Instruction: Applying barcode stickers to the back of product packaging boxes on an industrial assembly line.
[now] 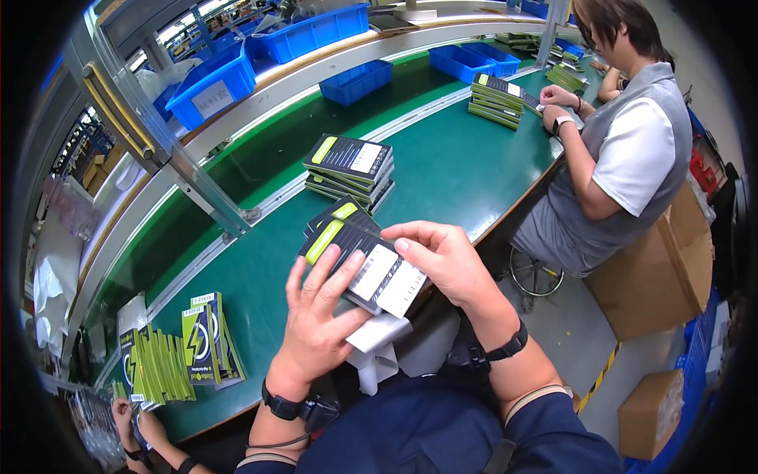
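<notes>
At the near edge of the green worktop [450, 158]: 1 dark box [362, 251] with a lime strip and white label areas, held tilted in front of the body. Left grip [320, 320]: fingers fanned over the box's face, thumb at its lower edge; closed on 1 box. Right grip [442, 261]: thumb and forefinger nearly together at the box's upper right edge; cannot tell whether they pinch it.

White paper strip [377, 338], count 1, hangs below the box near the left thumb. At least 1 similar box [345, 210] shows partly behind the held box.

Farther back: 1 middle stack [351, 162], at least 4 boxes. To the left: 1 row of green packs [162, 367], too overlapped to count; beside it, 1 pile [207, 340], at least 2 packs.

Right: 1 seated co-worker [624, 150], 2 hands visible, near 1 further stack [496, 103].
</notes>
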`<action>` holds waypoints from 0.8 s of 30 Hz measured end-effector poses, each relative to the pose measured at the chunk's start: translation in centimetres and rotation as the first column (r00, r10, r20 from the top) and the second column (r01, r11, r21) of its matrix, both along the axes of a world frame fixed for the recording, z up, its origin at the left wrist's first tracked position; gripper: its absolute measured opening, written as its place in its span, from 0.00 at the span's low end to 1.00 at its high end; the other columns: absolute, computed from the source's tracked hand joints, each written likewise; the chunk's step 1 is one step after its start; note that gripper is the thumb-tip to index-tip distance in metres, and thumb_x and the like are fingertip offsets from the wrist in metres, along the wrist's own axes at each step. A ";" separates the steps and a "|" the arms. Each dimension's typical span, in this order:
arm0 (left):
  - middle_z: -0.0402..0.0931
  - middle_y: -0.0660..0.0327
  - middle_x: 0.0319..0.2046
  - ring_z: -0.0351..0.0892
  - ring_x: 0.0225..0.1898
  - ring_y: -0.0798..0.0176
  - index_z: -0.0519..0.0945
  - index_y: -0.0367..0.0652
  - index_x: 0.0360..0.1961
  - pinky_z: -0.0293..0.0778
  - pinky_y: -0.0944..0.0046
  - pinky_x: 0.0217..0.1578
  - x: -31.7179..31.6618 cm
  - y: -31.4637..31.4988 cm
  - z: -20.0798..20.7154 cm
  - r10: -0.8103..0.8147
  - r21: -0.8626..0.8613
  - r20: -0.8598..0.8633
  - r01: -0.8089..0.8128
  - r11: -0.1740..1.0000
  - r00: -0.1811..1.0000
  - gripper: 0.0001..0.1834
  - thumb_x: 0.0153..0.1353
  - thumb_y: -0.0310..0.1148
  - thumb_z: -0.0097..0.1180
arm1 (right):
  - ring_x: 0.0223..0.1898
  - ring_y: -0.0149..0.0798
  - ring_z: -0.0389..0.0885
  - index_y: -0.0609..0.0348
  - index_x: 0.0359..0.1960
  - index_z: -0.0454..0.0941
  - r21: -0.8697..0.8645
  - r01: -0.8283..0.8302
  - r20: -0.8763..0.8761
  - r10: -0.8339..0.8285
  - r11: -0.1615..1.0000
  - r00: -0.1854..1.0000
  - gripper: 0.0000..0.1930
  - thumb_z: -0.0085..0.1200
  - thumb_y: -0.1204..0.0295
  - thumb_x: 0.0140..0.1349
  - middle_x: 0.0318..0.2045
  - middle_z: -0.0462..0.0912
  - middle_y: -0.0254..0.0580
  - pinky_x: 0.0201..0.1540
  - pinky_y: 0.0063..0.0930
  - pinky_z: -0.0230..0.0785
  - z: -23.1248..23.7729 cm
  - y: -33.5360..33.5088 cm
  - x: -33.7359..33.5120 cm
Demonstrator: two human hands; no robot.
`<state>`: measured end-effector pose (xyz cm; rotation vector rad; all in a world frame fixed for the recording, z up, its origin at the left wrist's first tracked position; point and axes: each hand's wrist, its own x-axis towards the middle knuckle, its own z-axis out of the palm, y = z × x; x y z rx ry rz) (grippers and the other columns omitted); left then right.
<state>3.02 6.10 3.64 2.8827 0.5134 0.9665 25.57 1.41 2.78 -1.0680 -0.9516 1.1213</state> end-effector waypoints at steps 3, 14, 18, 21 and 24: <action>0.77 0.61 0.62 0.71 0.67 0.49 0.88 0.53 0.34 0.52 0.39 0.69 -0.3 0.1 0.8 0.093 0.179 0.068 -0.104 0.978 0.993 0.09 0.50 0.37 0.67 | 0.36 0.23 0.79 0.65 0.54 0.82 0.003 -0.157 -0.036 0.157 0.988 0.987 0.14 0.53 0.71 0.74 0.37 0.84 0.34 0.40 0.19 0.75 2.6 -1.9 -0.5; 0.84 0.51 0.44 0.87 0.43 0.54 0.90 0.43 0.38 0.81 0.62 0.43 -1.4 -3.2 2.1 -0.114 -0.600 0.344 0.312 0.737 0.932 0.13 0.48 0.25 0.75 | 0.32 0.31 0.74 0.52 0.62 0.79 0.541 -0.341 0.490 0.041 0.769 0.871 0.28 0.69 0.71 0.58 0.26 0.73 0.33 0.37 0.26 0.67 2.6 -1.1 -1.5; 0.84 0.53 0.43 0.86 0.44 0.57 0.90 0.40 0.38 0.80 0.63 0.44 -2.2 -3.4 1.7 -0.033 -0.712 0.390 0.325 0.622 0.920 0.12 0.50 0.22 0.72 | 0.23 0.37 0.75 0.47 0.61 0.81 0.517 -0.321 0.687 -0.161 0.793 0.708 0.26 0.67 0.72 0.59 0.23 0.76 0.36 0.26 0.30 0.68 3.7 -1.8 -2.2; 0.84 0.54 0.43 0.86 0.44 0.59 0.89 0.36 0.38 0.79 0.63 0.44 -2.7 -2.9 1.3 -0.045 -0.754 0.424 0.380 0.536 0.905 0.10 0.53 0.19 0.69 | 0.23 0.37 0.77 0.45 0.62 0.81 0.472 -0.381 0.774 -0.167 0.795 0.611 0.26 0.66 0.71 0.59 0.22 0.77 0.35 0.25 0.29 0.69 4.2 -2.1 -2.6; 0.85 0.54 0.42 0.85 0.43 0.60 0.88 0.35 0.38 0.79 0.64 0.44 -3.2 -3.0 0.9 0.027 -0.797 0.443 0.380 0.469 0.896 0.09 0.54 0.19 0.68 | 0.25 0.38 0.80 0.54 0.52 0.84 0.465 -0.362 0.689 -0.074 0.808 0.721 0.14 0.61 0.69 0.66 0.24 0.80 0.38 0.29 0.27 0.72 3.8 -1.8 -2.6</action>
